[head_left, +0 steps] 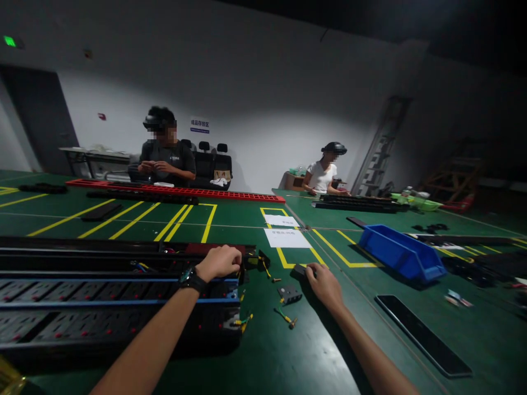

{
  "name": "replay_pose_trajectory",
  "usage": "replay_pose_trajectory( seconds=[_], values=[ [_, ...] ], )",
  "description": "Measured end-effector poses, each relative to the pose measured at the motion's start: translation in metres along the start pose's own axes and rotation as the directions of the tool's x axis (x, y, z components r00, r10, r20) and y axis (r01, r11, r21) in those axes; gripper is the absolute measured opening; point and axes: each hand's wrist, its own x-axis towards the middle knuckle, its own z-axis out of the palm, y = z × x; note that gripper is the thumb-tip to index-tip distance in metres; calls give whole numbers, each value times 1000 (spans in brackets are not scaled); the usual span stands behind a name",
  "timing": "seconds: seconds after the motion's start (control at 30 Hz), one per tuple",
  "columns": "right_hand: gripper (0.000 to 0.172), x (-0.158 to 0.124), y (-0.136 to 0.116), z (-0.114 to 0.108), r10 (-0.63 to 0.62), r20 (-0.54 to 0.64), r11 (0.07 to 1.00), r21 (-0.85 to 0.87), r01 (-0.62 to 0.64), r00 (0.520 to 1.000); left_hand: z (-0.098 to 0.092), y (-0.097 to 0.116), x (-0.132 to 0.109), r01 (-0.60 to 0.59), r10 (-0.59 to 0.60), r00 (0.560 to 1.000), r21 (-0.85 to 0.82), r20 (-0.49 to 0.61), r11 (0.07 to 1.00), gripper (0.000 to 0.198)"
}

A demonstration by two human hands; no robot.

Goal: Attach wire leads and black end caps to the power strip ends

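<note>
My left hand (220,260), with a watch on its wrist, is curled over the end of the long black slotted strips (102,291); its fingertips are hidden, so whatever they pinch does not show. My right hand (325,282) has its fingers closed at a small dark block (300,270) on the green table. Between the hands lie a small grey part with holes (289,294), a green-yellow wire with a brass-coloured end (287,318) and a little screw (276,280). Short wires with yellow sleeves (246,321) stick out of the nearest strip's end.
A blue bin (401,255) and a dark phone-like slab (424,334) are at the right. White paper sheets (287,238) lie ahead within yellow tape lines. Across the table, a red slotted rail (177,190) lies before one person (164,153); another person (327,173) works farther right.
</note>
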Motion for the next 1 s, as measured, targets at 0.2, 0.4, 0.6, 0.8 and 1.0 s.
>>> replay_pose_trajectory(
  seconds=[0.2,0.4,0.6,0.8,1.0],
  values=[
    [35,-4,-7,-8,-12,-83,1000,19,14,996,-6,-8,-3,-8,8,1000,-36,15,999,11],
    [27,-19,-80,-14,-424,-30,890,173,423,905,-2,-7,-1,-21,20,1000,-75,-4,997,17],
    [24,-31,-169,4,-636,100,748,326,578,766,1,-9,1,-35,35,999,-122,3,992,16],
    [25,-28,-177,14,-510,100,833,304,462,854,-1,-14,1,-29,31,999,-120,17,992,13],
    [32,-19,-150,6,-360,142,823,513,243,922,-23,-12,-8,-23,23,1000,-61,-4,998,11]
  ],
)
